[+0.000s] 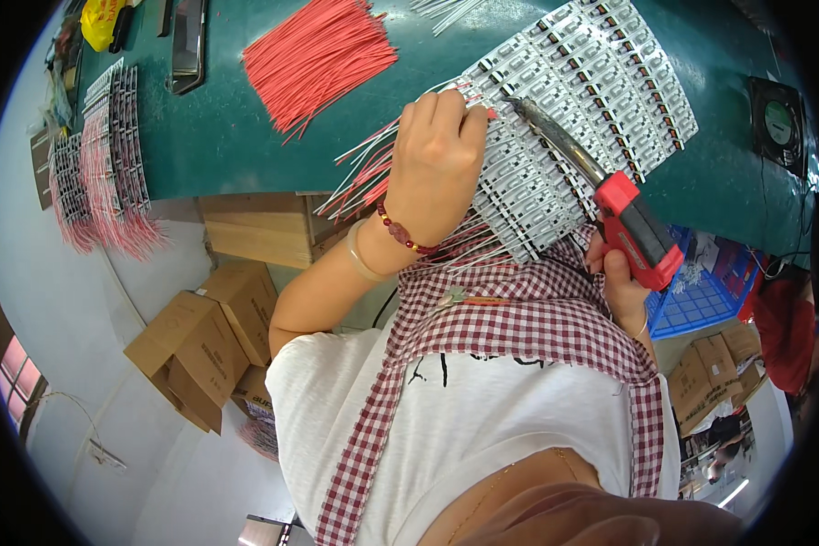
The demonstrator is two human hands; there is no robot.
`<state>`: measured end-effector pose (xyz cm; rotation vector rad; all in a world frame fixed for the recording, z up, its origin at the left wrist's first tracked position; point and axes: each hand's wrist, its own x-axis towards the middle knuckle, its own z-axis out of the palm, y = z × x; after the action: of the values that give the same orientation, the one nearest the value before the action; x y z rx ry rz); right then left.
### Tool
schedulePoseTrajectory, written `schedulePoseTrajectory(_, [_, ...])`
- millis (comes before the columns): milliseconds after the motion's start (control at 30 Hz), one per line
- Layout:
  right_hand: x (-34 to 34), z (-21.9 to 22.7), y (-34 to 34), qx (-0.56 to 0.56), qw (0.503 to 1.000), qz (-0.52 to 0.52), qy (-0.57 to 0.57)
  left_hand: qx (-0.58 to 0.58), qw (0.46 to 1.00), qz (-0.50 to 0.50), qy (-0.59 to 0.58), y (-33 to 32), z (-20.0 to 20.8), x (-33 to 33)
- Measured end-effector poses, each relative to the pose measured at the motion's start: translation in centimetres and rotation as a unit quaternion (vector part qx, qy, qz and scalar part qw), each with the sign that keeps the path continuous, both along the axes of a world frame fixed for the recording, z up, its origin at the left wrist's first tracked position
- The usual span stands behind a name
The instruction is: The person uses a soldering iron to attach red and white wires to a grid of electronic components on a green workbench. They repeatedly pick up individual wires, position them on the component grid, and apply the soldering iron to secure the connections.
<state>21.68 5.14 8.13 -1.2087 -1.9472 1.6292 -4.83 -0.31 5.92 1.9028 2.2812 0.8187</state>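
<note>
From my end of the feed, I look down on a green tabletop (214,136) that bows across the upper part of the view. A pale sheet of circuit boards (555,100) lies right of centre, its near edge at the apron (519,332). The left hand (439,150) is over the sheet's left edge, fingers bunched among red and white wires (359,173); I cannot tell whether they pinch one. The right hand, (621,284) apart from the left, is wrapped round the red-and-black handle of a soldering iron (601,182), whose tip is near the left fingertips. Elsewhere on the table I see a thick bundle of red wires (318,59), a few white wires (448,14) at the top edge, a phone (188,45), a yellow bag (102,23) and, at the far left, wired boards (114,150). A square black fan (778,123) is at the right end. Below the table I make out a blue basket (692,305) on the right, cardboard boxes (191,350) on the left beside a pale wall (45,273), and more cartons (705,382) at lower right.
</note>
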Motion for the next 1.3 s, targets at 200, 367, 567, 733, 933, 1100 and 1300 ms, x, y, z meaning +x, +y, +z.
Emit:
schedulePoseTrajectory(200, [-0.6, 0.9, 0.3, -0.028, 0.999, -0.016, 0.020, -0.017, 1.000, 0.003, 0.016, 0.2, 0.3, 0.0])
schedulePoseTrajectory(367, [-0.3, 0.9, 0.2, -0.043, 0.998, -0.021, 0.046, -0.022, 0.999, 0.010, 0.027, 0.1, 0.4, -0.2])
schedulePoseTrajectory(567, [0.6, 0.8, 0.0, -0.066, 0.996, -0.038, 0.049, 0.043, 0.999, 0.027, 0.001, -0.9, 0.9, 0.3])
schedulePoseTrajectory(733, [0.5, 0.8, 0.3, -0.097, 0.994, -0.013, 0.050, 0.039, 0.999, 0.027, -0.023, -0.6, -0.5, 1.2])
schedulePoseTrajectory(933, [0.5, 0.4, 0.0, -0.072, 0.997, -0.014, 0.015, 0.028, 0.999, 0.026, -0.022, -0.5, -0.4, 1.3])
schedulePoseTrajectory(1100, [0.6, 0.3, 0.1, -0.058, 0.998, 0.002, 0.009, 0.041, 0.998, 0.022, -0.033, -0.6, -0.6, 1.2])
schedulePoseTrajectory(1300, [1.2, -0.1, 0.4, -0.057, 0.998, 0.029, -0.028, 0.026, 0.999, 0.024, -0.026, -0.5, -0.4, 1.4])
